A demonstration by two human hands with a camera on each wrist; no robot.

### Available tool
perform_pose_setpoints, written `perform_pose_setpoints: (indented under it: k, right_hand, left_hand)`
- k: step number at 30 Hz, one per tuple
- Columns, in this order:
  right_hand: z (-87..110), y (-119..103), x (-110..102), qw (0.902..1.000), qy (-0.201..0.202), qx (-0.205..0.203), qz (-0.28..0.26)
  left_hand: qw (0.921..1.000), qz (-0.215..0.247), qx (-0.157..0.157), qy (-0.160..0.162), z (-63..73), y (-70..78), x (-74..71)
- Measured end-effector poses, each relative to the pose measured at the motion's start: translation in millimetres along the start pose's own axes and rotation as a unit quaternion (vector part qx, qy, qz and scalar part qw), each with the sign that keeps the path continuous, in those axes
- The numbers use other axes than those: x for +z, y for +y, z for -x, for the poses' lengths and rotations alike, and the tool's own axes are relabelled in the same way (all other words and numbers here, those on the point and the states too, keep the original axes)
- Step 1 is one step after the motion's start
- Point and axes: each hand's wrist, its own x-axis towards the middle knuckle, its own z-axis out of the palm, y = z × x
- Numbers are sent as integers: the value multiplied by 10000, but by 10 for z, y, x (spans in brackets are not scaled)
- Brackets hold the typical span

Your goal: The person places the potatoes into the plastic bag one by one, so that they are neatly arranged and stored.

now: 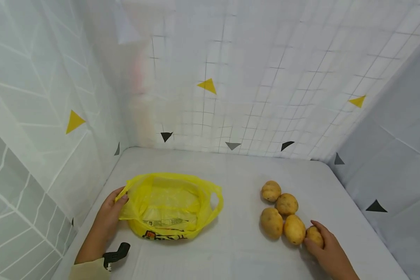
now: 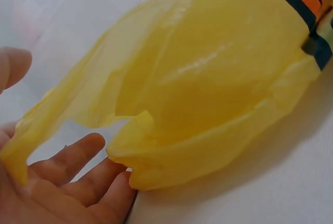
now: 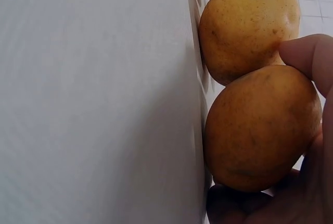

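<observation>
A yellow plastic bag [image 1: 134, 202] lies on the left of the table, its mouth spread wide and printing on its front. At its left handle is my left hand [image 1: 112, 206]. In the left wrist view the fingers [image 2: 67, 161] reach through the handle loop, loosely extended, with the thumb apart. On the right, my right hand [image 1: 330, 251] grips the rightmost potato [image 1: 315, 236], thumb on one side and fingers curled round the other. This potato [image 3: 263, 127] sits against a neighbouring potato [image 3: 250, 28] in the right wrist view.
Several other potatoes stand grouped left of my right hand, among them a front one [image 1: 294, 230] and a back one [image 1: 271, 191]. The white table [image 1: 238, 249] is enclosed by patterned sheets [image 1: 245, 77]. A black device [image 1: 116, 252] is strapped to my left wrist.
</observation>
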Motion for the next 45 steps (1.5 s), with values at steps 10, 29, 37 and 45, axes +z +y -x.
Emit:
perform_pose_setpoints:
  k: [10,29,37,45]
  right_hand:
    - [29,-69,-47,9988,-77,476,76]
    - [97,-298,-265,9971,97,723,-234]
    - [53,-477,-255,9963,210,719,-415]
    - [29,-664,-304,9976,443,405,-352]
  left_hand:
    - [9996,242,-19,-135,6,20,-10]
    - [9994,283,-27,-213,3,21,-4]
    - [9966,801,-10,-200,-15,19,20]
    - [9975,696,-98,-42,19,67,13]
